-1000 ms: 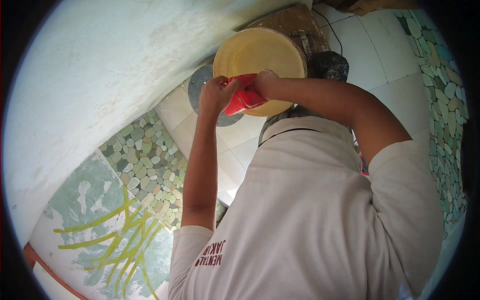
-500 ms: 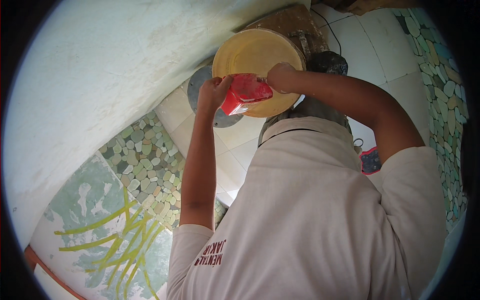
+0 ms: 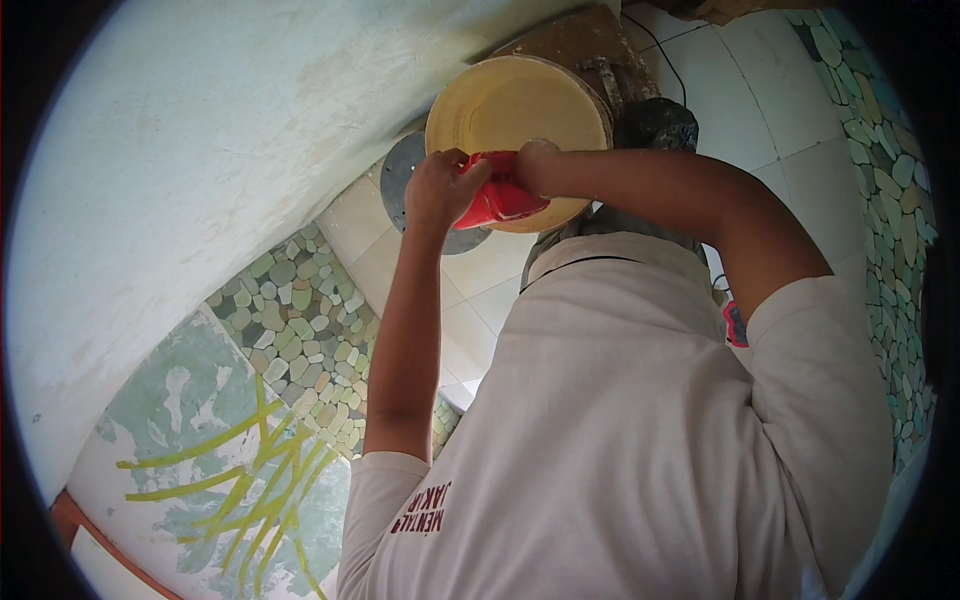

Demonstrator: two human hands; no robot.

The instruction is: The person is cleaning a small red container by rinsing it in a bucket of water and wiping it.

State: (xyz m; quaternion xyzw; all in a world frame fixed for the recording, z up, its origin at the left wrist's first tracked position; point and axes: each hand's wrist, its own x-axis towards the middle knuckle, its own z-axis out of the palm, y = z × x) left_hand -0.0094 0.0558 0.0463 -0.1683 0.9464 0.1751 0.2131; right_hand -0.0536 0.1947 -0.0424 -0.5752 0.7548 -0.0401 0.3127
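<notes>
Over the near part of a wide yellowish bucket [image 3: 555, 95], my two hands meet at a red container [image 3: 500, 205] with boxy sides. My left hand [image 3: 438, 190] is closed round its left side, thumb over the top. At its right end my right hand [image 3: 537, 168] is a closed fist against the upper edge, its fingertips hidden from view. The container is tilted, and the hands cover much of it. Inside the bucket the wall and bottom look pale and stained.
Left of the bucket, a grey round plate [image 3: 395, 180] lies on pale tiles below a whitish wall [image 3: 230, 120]. Behind the bucket is a brown board [image 3: 560, 40] with a hammer-like tool [image 3: 603, 75]. Pebble flooring [image 3: 300, 320] and yellow strips [image 3: 265, 500] lie at lower left.
My right hand has moved left onto the red container, nearer my left hand. The container has turned, so less of its top and pale side shows.
</notes>
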